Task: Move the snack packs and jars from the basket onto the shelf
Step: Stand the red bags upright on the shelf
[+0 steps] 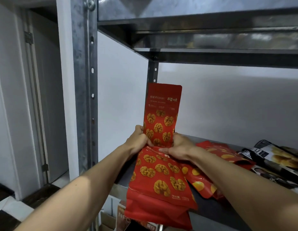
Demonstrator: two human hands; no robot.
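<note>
A red walnut snack pack [162, 112] stands upright at the back left of the metal shelf [210, 212]. My left hand [138, 141] grips its lower left edge, and my right hand [178, 148] grips its lower right edge. A second red walnut pack [160, 177] lies flat in front of it, hanging over the shelf's front edge, with my right thumb pressing on its top. To the right lie red packs with orange fruit print [216, 152] and black-and-white packs [275, 157]. The basket is not in view.
A galvanised shelf post [85, 97] stands at the left, and an upper shelf board [211, 55] hangs overhead. Cardboard boxes [115, 215] sit on the level below. A white wall lies behind, and a door is at the far left.
</note>
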